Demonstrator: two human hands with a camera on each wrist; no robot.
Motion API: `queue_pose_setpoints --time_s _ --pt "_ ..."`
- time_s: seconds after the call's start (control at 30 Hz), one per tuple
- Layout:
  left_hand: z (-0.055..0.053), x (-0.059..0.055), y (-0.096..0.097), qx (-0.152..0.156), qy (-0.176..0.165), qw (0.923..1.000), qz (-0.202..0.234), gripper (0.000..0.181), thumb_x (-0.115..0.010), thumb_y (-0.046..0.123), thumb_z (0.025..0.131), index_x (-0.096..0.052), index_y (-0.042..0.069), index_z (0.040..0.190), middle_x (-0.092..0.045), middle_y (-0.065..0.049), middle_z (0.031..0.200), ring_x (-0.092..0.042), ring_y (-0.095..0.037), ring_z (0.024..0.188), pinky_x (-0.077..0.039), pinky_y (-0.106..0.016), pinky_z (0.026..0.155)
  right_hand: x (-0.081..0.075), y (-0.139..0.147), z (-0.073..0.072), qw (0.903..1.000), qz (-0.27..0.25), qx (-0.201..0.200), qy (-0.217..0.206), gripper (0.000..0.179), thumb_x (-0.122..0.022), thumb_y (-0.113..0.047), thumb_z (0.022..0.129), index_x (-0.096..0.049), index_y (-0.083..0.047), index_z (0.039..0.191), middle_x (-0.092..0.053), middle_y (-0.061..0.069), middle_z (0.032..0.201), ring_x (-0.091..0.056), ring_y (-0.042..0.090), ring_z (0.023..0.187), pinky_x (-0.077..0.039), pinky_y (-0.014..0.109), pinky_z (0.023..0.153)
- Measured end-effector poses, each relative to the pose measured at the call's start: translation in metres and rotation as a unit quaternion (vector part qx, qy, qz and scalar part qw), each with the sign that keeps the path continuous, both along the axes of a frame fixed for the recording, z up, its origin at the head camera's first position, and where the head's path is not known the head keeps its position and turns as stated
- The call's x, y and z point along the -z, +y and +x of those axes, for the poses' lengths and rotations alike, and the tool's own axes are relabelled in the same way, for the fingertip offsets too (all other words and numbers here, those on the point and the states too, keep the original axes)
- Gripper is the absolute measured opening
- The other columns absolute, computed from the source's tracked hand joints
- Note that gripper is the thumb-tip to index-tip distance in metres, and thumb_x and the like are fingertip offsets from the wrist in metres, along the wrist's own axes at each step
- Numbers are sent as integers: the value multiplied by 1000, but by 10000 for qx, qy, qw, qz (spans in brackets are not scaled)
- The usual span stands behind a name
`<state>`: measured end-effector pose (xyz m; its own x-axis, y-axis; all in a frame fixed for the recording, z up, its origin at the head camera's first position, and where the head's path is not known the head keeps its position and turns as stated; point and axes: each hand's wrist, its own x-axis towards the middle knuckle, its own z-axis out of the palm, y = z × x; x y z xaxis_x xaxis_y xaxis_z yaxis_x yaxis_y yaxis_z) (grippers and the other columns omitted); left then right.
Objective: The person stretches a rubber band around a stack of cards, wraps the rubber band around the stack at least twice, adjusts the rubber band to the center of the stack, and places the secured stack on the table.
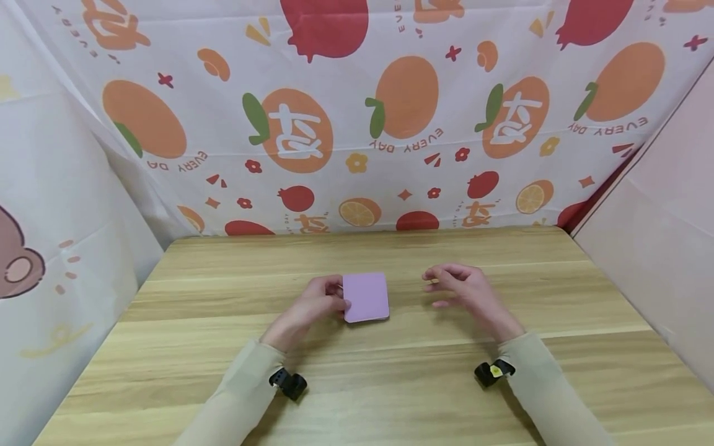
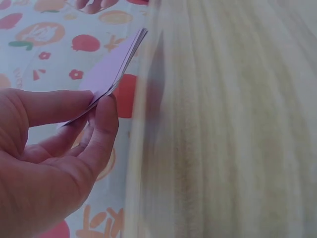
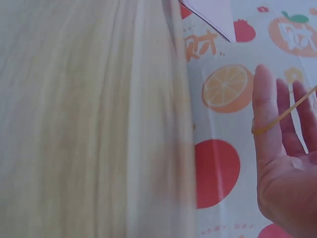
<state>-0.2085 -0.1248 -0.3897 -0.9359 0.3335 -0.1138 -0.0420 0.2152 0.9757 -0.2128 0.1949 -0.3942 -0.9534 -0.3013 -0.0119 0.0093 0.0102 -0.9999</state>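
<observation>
The thumb and fingers (image 2: 105, 131) of my left hand (image 1: 310, 305) are clamped on one edge of the purple stack (image 1: 367, 297), at 3 o'clock of that hand; its other edges stay free. My right hand (image 1: 467, 291) hangs well apart at the stack's 3 o'clock, fingers spread, a thin tan band (image 3: 282, 120) round one. Room lies between. The worktop (image 1: 385, 390) ends at 12 o'clock before a fruit-print cloth (image 1: 351, 111).
</observation>
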Motion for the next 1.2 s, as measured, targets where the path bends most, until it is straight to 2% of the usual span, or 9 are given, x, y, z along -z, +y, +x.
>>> queue_pose_setpoints --time_s 0.1,0.3,0.6,0.77,0.97,1.07,1.2 --pt "-1 -1 -3 0 0 10000 77 22 -60 -10 84 -59 -11 106 -61 -15 87 -58 -16 74 -52 -35 73 -3 -8 1 9999 -57 6 110 41 -65 -28 96 -61 1 125 -54 27 132 -63 36 108 -56 49 78" --pt "-2 -3 -4 -22 -9 9999 135 27 -62 -7 85 -59 -11 111 -62 -10 89 -58 -15 77 -53 -39 78 -5 -19 2 9995 -49 44 306 42 -69 -24 94 -60 -4 130 -54 23 134 -62 36 110 -56 49 77" --pt "0 -4 0 -85 40 9998 176 30 -63 -5 85 -62 -7 114 -63 -11 92 -59 -17 81 -52 -39 81 -14 -36 6 9983 300 -68 499 42 -71 -20 92 -59 -12 131 -57 9 132 -60 36 114 -57 48 76" --pt "-3 -9 2 -30 122 9997 212 28 -63 -4 85 -62 -7 113 -63 -11 90 -59 -18 80 -52 -38 80 -16 -43 4 9975 369 -182 569 41 -69 -18 94 -57 -11 132 -55 10 134 -56 43 117 -56 50 77" --pt "-1 -13 3 30 103 9996 251 34 -61 -6 86 -60 -8 120 -63 -12 94 -59 -17 81 -53 -39 82 -15 -48 3 9972 290 -278 636 40 -68 -15 94 -56 -11 133 -49 20 139 -54 47 117 -55 55 76" --pt "2 -13 6 82 117 9995 275 35 -61 -9 86 -61 -8 120 -63 -12 94 -59 -17 81 -53 -39 81 -14 -50 3 9967 401 -304 636 41 -67 -14 95 -56 -12 134 -48 19 141 -57 43 116 -55 55 76" --pt "4 -15 9 162 178 9992 314 34 -60 -11 86 -61 -9 120 -63 -12 92 -59 -17 79 -53 -33 77 -14 -53 4 9956 613 -308 635 42 -68 -16 94 -55 -13 135 -49 14 140 -62 34 110 -56 52 75"
